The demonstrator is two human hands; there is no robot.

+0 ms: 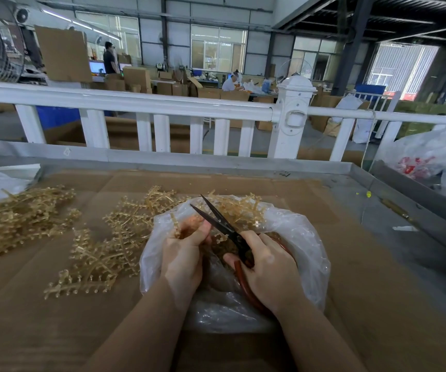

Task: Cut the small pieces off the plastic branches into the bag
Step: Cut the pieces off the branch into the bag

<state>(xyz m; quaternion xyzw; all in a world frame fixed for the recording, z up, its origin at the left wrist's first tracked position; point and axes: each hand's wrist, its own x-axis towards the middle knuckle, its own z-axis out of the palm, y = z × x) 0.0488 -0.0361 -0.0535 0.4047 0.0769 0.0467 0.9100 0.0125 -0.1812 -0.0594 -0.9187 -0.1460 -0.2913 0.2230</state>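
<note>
— Wrapped round the red handles of the scissors [226,224] goes the right hand [269,269], dark blades parted wide and pointing up and away over the bag's mouth.

— And pinching a plastic branch [175,224] between thumb and curled fingers, the left hand [183,253], just beside the blades, right above the clear bag [305,237].

— Looks like mid-snip. Best bet from here: feed the branch deep between the blades near the pivot, keep the cut over the opening so the bits drop in and don't skip onto the cardboard [350,304].

— Thumb well back from the edge, too. Close to the steel, that one.

— More stock waiting: loose branches [101,253] lying left of the bag, a bigger heap [15,224] farther left, another cluster [238,208] draped over the far rim.

— Hard to tell how much has landed inside. Plastic crumpled and glary, hands covering the middle.

— Held branch mostly buried in the fist as well; only a stub showing. Lower handle loop tucked out of sight under the palm.
</note>
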